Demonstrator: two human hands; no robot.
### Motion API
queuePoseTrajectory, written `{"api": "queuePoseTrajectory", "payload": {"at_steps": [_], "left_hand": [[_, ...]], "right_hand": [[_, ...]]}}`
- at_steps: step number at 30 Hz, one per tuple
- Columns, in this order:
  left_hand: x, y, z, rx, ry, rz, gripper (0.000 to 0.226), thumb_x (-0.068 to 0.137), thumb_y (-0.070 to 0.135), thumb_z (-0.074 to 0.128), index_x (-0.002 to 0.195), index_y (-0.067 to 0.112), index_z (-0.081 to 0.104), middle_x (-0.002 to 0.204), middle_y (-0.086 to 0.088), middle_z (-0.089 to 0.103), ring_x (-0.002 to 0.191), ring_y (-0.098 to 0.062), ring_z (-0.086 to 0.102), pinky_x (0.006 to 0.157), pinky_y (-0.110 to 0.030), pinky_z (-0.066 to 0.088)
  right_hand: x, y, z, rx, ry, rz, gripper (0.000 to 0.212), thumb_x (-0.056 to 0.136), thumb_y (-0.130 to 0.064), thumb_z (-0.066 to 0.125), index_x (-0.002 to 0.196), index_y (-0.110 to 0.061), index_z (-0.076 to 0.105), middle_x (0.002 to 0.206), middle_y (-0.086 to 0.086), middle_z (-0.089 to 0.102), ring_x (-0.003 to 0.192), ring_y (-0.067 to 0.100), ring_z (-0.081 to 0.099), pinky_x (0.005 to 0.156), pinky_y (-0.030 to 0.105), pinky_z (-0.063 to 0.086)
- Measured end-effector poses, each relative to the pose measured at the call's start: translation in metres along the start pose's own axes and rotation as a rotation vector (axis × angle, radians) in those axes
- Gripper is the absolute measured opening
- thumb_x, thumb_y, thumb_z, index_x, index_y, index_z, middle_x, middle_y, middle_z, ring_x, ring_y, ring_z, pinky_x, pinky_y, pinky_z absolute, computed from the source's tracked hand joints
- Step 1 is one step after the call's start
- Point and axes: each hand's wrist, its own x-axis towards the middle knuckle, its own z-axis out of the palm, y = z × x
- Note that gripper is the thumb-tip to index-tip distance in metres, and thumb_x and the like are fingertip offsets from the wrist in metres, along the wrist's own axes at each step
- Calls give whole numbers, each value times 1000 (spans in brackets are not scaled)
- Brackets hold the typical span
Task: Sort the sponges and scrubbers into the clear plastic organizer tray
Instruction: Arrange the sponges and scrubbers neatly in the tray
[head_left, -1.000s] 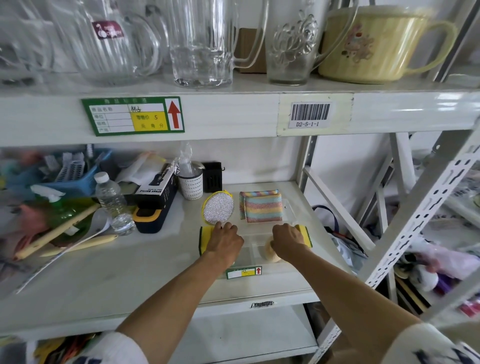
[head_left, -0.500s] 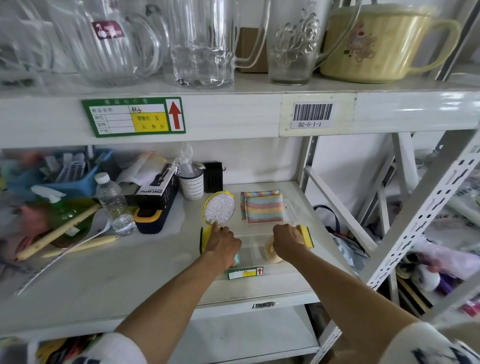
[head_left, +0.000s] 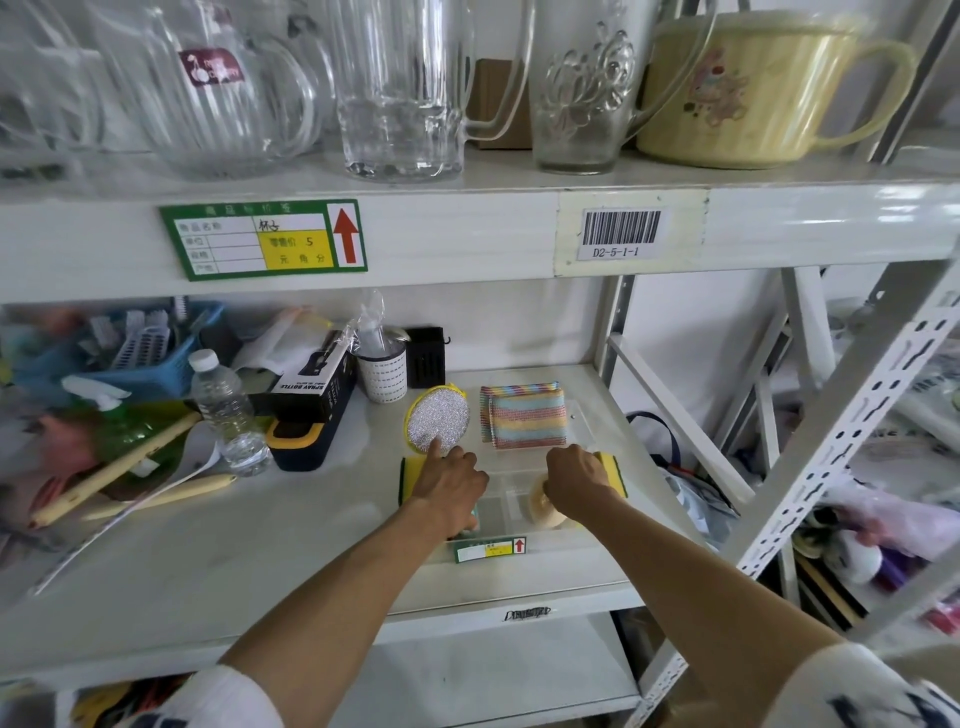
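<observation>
The clear plastic organizer tray (head_left: 505, 496) sits on the middle shelf, with a green price tag on its front. At its back stand a round silver scrubber (head_left: 439, 420) with a yellow rim and a stack of striped cloth scrubbers (head_left: 524, 422). My left hand (head_left: 449, 486) lies over a yellow-green sponge (head_left: 413, 472) at the tray's left, its index finger touching the silver scrubber. My right hand (head_left: 574, 478) is curled around a second yellow-green sponge (head_left: 614, 470) at the tray's right. A round beige scrubber (head_left: 540, 506) lies just below that hand.
Left of the tray are a black and yellow spray-bottle box (head_left: 311, 400), a water bottle (head_left: 226, 410), a white perforated cup (head_left: 382, 371), wooden utensils and a blue basket (head_left: 140, 358). Glass pitchers and a yellow mug (head_left: 748, 88) stand on the shelf above. A slotted upright (head_left: 852, 431) rises at the right.
My left hand has slid a little toward the back and its index finger now reaches the silver scrubber. The right hand has barely moved.
</observation>
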Motion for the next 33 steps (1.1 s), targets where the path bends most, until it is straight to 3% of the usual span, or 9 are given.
{"api": "queuePoseTrajectory", "payload": {"at_steps": [6, 11, 15, 18, 21, 25, 33], "left_hand": [[2, 8, -10, -141, 182, 14, 39, 91, 37, 51, 122, 14, 57, 125, -10, 57, 117, -28, 51, 104, -44, 34], [12, 38, -26, -737, 378, -116, 33, 92, 27, 54, 123, 20, 60, 124, -3, 61, 115, -23, 59, 92, -38, 49], [32, 69, -34, -1107, 282, -191, 34, 92, 19, 54, 126, 19, 60, 130, -2, 63, 117, -21, 59, 99, -31, 46], [45, 89, -40, -1273, 166, -204, 39, 95, 13, 50, 133, 12, 55, 139, -7, 57, 127, -25, 54, 111, -36, 41], [53, 103, -47, -1288, 70, -212, 38, 95, 15, 50, 131, 6, 56, 136, -12, 59, 125, -29, 56, 108, -38, 44], [56, 114, -49, -1296, 38, -217, 29, 93, 22, 50, 109, 5, 67, 113, -12, 71, 104, -29, 66, 87, -32, 50], [57, 116, -47, -1342, -21, -239, 32, 94, 17, 46, 119, 6, 63, 121, -12, 68, 112, -29, 63, 98, -36, 49]], "right_hand": [[-1, 2, -3, 41, 130, -22, 26, 95, -17, 56, 120, -8, 60, 110, 10, 66, 93, 26, 66, 73, 31, 53], [0, 15, -20, 102, 277, -4, 25, 96, -23, 49, 116, -11, 58, 109, 12, 63, 92, 32, 65, 75, 37, 53], [-2, 41, -32, 110, 302, 96, 24, 99, -19, 46, 119, -8, 54, 116, 14, 57, 97, 32, 63, 71, 36, 46], [-7, 57, -32, 132, 227, 202, 29, 100, -22, 44, 121, -5, 53, 123, 15, 55, 108, 32, 59, 78, 36, 45], [-13, 61, -27, 140, 87, 258, 36, 99, -33, 41, 115, -7, 60, 117, 15, 63, 107, 32, 62, 75, 34, 44], [-15, 60, -18, 193, 40, 276, 31, 97, -30, 42, 107, -8, 63, 108, 14, 66, 100, 31, 63, 71, 33, 39], [-11, 56, -14, 88, 27, 178, 28, 96, -29, 45, 106, -14, 67, 98, 9, 66, 86, 28, 62, 64, 33, 40]]}}
